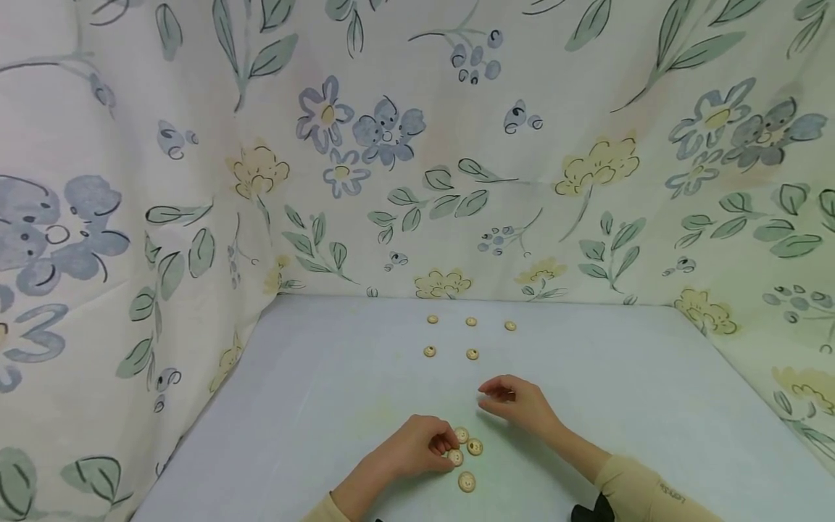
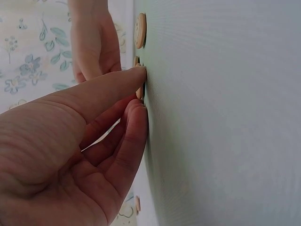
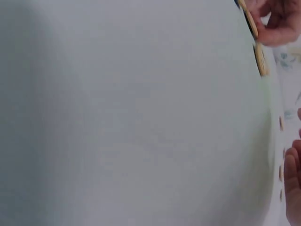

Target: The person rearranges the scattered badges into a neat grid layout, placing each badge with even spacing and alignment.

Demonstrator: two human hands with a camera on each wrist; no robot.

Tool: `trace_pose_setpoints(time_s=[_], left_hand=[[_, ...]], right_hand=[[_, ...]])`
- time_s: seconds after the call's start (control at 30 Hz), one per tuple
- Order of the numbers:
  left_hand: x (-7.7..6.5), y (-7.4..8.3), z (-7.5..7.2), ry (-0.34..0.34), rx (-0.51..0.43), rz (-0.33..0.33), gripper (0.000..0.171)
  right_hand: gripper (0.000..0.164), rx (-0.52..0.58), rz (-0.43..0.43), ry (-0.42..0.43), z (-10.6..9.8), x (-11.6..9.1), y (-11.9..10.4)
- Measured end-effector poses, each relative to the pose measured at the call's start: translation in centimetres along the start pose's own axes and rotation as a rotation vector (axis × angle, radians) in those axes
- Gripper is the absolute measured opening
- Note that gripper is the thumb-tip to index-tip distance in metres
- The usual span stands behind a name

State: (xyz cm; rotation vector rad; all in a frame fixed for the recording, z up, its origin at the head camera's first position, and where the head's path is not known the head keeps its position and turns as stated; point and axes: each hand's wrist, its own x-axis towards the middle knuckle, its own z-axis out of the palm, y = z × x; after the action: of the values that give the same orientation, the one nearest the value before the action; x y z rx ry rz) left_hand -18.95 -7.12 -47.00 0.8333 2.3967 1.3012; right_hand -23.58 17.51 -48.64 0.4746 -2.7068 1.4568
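My left hand [image 1: 417,447] rests low over the white table, thumb and fingertips pinching the edge of a round wooden button [image 1: 455,457]. In the left wrist view, that button [image 2: 139,92] is partly covered by the thumb. Two more wooden buttons touch or nearly touch it: one behind [image 1: 462,435] and one to the right [image 1: 475,446]. Nearer the front lies a single button [image 1: 466,481]. My right hand [image 1: 522,407] hovers to the right of this group, fingers loosely bent and holding nothing visible. Only part of the right hand [image 3: 294,183] shows in its own wrist view.
Farther back on the table [image 1: 326,384], three wooden buttons form a row, its middle button [image 1: 471,321] among them. Two others, left [image 1: 429,351] and right [image 1: 472,354], lie in front of it. Floral cloth [image 1: 443,239] hangs behind and along both sides.
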Motion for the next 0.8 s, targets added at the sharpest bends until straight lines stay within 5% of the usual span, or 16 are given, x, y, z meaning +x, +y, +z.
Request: trace_pose_setpoints(time_s=[0.53, 0.8], left_hand=[[0.1, -0.2, 0.1, 0.01, 0.02, 0.01, 0.016], [0.1, -0.2, 0.2, 0.012, 0.011, 0.006, 0.017]], right_hand=[[0.021, 0.102, -0.096, -0.113, 1.2, -5.4, -1.7], [0.023, 0.142, -0.249, -0.162, 1.8, -7.3, -2.2]])
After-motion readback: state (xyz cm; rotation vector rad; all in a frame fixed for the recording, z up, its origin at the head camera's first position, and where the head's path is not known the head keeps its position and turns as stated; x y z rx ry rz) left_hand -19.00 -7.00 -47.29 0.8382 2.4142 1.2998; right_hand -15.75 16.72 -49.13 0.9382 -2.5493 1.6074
